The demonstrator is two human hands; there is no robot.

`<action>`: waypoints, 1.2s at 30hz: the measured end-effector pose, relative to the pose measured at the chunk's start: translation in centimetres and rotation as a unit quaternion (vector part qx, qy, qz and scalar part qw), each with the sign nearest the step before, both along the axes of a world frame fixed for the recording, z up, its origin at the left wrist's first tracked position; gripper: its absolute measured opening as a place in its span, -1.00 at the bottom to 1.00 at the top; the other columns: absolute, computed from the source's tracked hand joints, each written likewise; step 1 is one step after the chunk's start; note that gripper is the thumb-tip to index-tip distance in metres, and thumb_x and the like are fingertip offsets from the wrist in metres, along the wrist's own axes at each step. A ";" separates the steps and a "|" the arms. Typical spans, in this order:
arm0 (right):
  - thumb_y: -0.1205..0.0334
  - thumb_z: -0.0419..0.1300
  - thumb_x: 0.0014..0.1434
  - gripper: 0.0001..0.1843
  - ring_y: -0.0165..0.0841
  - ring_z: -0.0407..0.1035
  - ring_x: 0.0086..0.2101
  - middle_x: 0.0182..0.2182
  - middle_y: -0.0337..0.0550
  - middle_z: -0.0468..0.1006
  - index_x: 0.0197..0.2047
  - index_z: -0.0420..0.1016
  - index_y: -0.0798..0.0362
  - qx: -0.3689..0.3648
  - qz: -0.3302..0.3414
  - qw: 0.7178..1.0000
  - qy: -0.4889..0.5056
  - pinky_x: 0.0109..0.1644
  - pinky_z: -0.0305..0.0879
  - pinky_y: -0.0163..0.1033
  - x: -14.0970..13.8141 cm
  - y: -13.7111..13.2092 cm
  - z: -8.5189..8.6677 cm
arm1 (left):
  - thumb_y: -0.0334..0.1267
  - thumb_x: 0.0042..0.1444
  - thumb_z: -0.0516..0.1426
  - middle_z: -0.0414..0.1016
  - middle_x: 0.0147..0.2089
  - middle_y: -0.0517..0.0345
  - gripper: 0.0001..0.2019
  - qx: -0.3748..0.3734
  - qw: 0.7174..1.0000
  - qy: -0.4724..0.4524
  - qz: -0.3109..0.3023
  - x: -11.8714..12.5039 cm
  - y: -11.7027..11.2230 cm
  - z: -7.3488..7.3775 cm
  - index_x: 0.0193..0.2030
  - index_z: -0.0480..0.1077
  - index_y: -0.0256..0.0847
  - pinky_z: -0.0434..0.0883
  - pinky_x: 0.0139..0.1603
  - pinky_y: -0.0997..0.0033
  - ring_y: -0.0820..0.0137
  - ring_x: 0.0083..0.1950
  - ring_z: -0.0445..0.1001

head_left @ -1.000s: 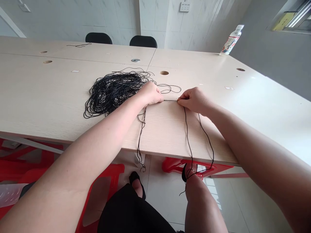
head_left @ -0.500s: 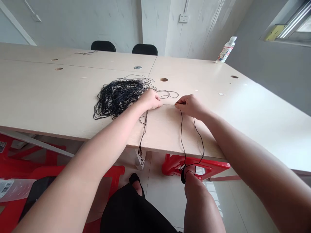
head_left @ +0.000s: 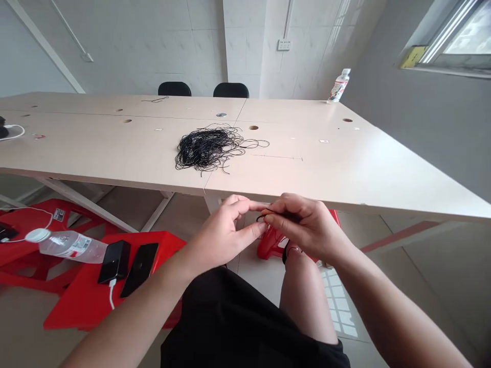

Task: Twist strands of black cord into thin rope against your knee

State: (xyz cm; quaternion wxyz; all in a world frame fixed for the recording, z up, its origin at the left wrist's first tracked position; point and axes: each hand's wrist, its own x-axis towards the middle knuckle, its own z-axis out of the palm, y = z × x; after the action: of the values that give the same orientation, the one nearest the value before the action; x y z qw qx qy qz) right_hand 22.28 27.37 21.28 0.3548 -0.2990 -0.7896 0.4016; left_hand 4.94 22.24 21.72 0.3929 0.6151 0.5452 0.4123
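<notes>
Nearly level, black cord [head_left: 264, 217] pointing left, right hand [head_left: 305, 225] pinching it, left hand [head_left: 228, 234] curled alongside

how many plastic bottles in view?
2. A white-labelled plastic bottle stands at the far end of the table; a clear water bottle lies on its side on a red plastic stool, lower left. Others could be hidden.

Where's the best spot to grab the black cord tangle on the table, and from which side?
Probably the dense middle of the black cord tangle, coming straight down from above. It lies flat on the tabletop, and the strands bunch thickest there, so one grab should gather plenty. The loose loops on its right would likely just pull free.
</notes>
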 end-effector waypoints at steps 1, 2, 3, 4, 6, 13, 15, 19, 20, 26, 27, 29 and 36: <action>0.23 0.17 0.12 -0.87 -0.47 0.31 -0.45 -0.47 -0.20 0.44 -0.40 0.46 0.09 -0.020 0.009 1.000 0.010 -0.41 0.24 -0.35 0.4 -1.0 -0.1 | -0.17 -0.02 0.23 0.49 -0.11 0.04 -0.74 0.006 1.000 -0.008 0.012 0.5 -1.0 -0.2 -0.16 0.52 -0.14 0.38 -0.06 0.35 0.34 -0.09 0.44; 0.22 0.17 0.12 -0.87 -0.47 0.31 -0.46 -0.47 -0.20 0.43 -0.40 0.46 0.09 -0.034 0.015 0.999 0.019 -0.42 0.24 -0.34 0.7 -2.0 -0.2 | -0.17 -0.02 0.23 0.51 -0.17 0.05 -0.76 -0.002 0.999 -0.033 0.015 1.0 -2.0 -0.4 -0.20 0.53 -0.16 0.39 -0.11 0.37 0.36 -0.15 0.46; 0.22 0.17 0.12 -0.87 -0.47 0.31 -0.46 -0.48 -0.20 0.43 -0.41 0.45 0.10 -0.044 0.018 0.999 0.028 -0.42 0.24 -0.34 1.1 -2.8 -0.3 | -0.18 -0.03 0.24 0.53 -0.24 0.07 -0.78 -0.017 0.997 -0.070 0.014 1.5 -2.8 -0.6 -0.22 0.53 -0.17 0.41 -0.17 0.39 0.38 -0.23 0.47; 0.23 0.17 0.11 -0.86 -0.47 0.31 -0.46 -0.49 -0.21 0.42 -0.42 0.45 0.10 -0.050 0.018 0.998 0.034 -0.43 0.24 -0.34 1.4 -3.5 -0.4 | -0.19 -0.04 0.26 0.54 -0.31 0.09 -0.79 -0.038 0.993 -0.114 0.010 1.9 -3.5 -0.8 -0.24 0.53 -0.19 0.41 -0.23 0.40 0.41 -0.30 0.47; 0.25 0.18 0.10 -0.87 -0.48 0.29 -0.48 -0.51 -0.22 0.39 -0.45 0.44 0.11 -0.060 0.014 0.997 0.044 -0.45 0.21 -0.35 2.0 -4.9 -0.5 | -0.23 -0.10 0.29 0.54 -0.37 0.13 -0.79 -0.072 0.978 -0.193 0.016 2.8 -4.7 -1.2 -0.27 0.52 -0.21 0.41 -0.29 0.44 0.46 -0.37 0.46; 0.23 0.21 0.09 -0.86 -0.44 0.34 -0.45 -0.50 -0.19 0.46 -0.43 0.48 0.12 -0.114 0.008 0.990 0.077 -0.41 0.26 -0.31 3.2 -7.9 -1.2 | -0.20 -0.11 0.30 0.43 -0.48 0.18 -0.81 -0.183 0.930 -0.317 0.045 4.5 -7.9 -1.7 -0.35 0.55 -0.24 0.19 -0.51 0.60 0.61 -0.48 0.25; 0.22 0.21 0.09 -0.86 -0.42 0.36 -0.43 -0.47 -0.17 0.47 -0.42 0.49 0.11 -0.107 0.007 0.991 0.083 -0.38 0.29 -0.30 3.3 -8.3 -1.5 | -0.15 -0.07 0.27 0.39 -0.48 0.19 -0.81 -0.210 0.921 -0.326 0.027 4.8 -8.5 -1.6 -0.38 0.54 -0.24 0.15 -0.53 0.60 0.63 -0.50 0.18; 0.23 0.20 0.10 -0.89 -0.43 0.35 -0.42 -0.46 -0.19 0.45 -0.40 0.46 0.09 -0.074 0.006 0.994 0.077 -0.37 0.30 -0.30 3.6 -9.1 -2.1 | -0.17 -0.05 0.26 0.33 -0.49 0.21 -0.84 -0.191 0.930 -0.313 0.016 5.3 -9.2 -1.6 -0.40 0.55 -0.21 0.14 -0.49 0.57 0.62 -0.49 0.13; 0.24 0.20 0.11 -0.90 -0.43 0.35 -0.43 -0.47 -0.20 0.44 -0.40 0.45 0.08 -0.068 0.006 0.994 0.079 -0.38 0.30 -0.30 3.6 -9.2 -2.2 | -0.19 -0.05 0.26 0.32 -0.49 0.21 -0.87 -0.186 0.933 -0.307 0.013 5.3 -9.2 -1.6 -0.39 0.55 -0.20 0.13 -0.48 0.56 0.61 -0.49 0.13; 0.19 0.26 0.05 -0.85 -0.40 0.37 -0.39 -0.47 -0.21 0.43 -0.42 0.41 0.06 -0.135 0.035 0.982 0.129 -0.34 0.34 -0.26 3.7 -9.3 -2.8 | -0.22 -0.09 0.25 0.13 -0.56 0.25 -0.84 -0.220 0.922 -0.320 0.016 4.8 -9.1 -2.0 -0.58 0.48 -0.24 0.05 -0.51 0.51 0.58 -0.51 0.02; 0.18 0.28 0.03 -0.84 -0.40 0.37 -0.39 -0.47 -0.21 0.43 -0.43 0.42 0.06 -0.160 0.041 0.977 0.137 -0.33 0.34 -0.26 3.7 -9.2 -2.9 | -0.23 -0.10 0.25 0.13 -0.56 0.25 -0.84 -0.224 0.920 -0.319 0.021 4.8 -9.0 -2.2 -0.58 0.47 -0.24 0.04 -0.51 0.50 0.58 -0.50 0.01; 0.18 0.31 -0.01 -0.84 -0.42 0.35 -0.41 -0.48 -0.21 0.45 -0.45 0.44 0.07 -0.217 0.057 0.962 0.155 -0.36 0.32 -0.28 3.8 -8.9 -3.2 | -0.23 -0.12 0.24 0.18 -0.54 0.24 -0.87 -0.225 0.921 -0.316 0.030 5.0 -8.9 -2.4 -0.56 0.48 -0.24 0.04 -0.51 0.49 0.57 -0.50 0.02; 0.14 0.34 -0.05 -0.85 -0.63 -0.08 -0.67 -0.60 -0.28 0.41 -0.43 0.55 0.04 -0.428 0.084 0.865 0.249 -0.66 -0.19 -0.41 4.2 -8.0 -3.8 | -0.26 -0.09 0.23 0.26 -0.52 0.22 -0.84 -0.146 0.948 -0.280 0.030 6.1 -8.7 -2.5 -0.62 0.46 -0.20 0.16 -0.43 0.45 0.55 -0.47 0.13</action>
State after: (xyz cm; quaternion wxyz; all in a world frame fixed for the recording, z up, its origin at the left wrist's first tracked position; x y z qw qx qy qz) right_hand 26.45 19.41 17.46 0.3418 -0.2445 -0.4472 0.7895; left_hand 11.05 13.54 19.22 0.6025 0.3940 0.4855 0.4960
